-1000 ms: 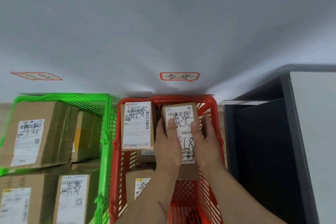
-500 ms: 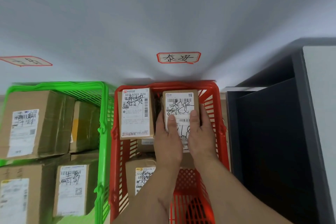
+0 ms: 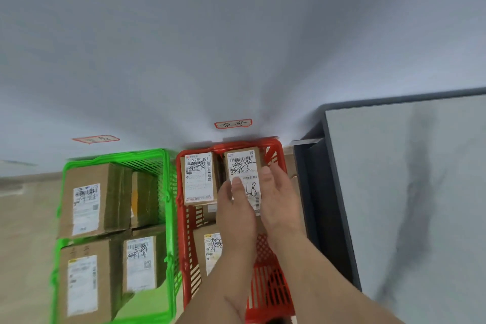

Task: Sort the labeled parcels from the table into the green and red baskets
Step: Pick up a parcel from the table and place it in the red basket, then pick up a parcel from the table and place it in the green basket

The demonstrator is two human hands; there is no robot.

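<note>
The red basket stands against the wall, right of the green basket. A small labeled parcel lies at the red basket's far right, on top of other parcels and beside a larger labeled parcel. My left hand grips the small parcel's near end, thumb pressed on its label. My right hand is at the parcel's right edge with fingers spread; only its thumb touches the box. A third labeled parcel sits lower in the red basket, partly hidden by my left arm.
The green basket holds several labeled cardboard boxes. Red-bordered paper signs hang on the wall above the red basket and the green one. A dark cabinet with a pale grey top stands close to the right of the red basket.
The view has swung right and up. The small parcel has gone further to the basket's far end, and my right hand has loosened from gripping it to spread fingers.
</note>
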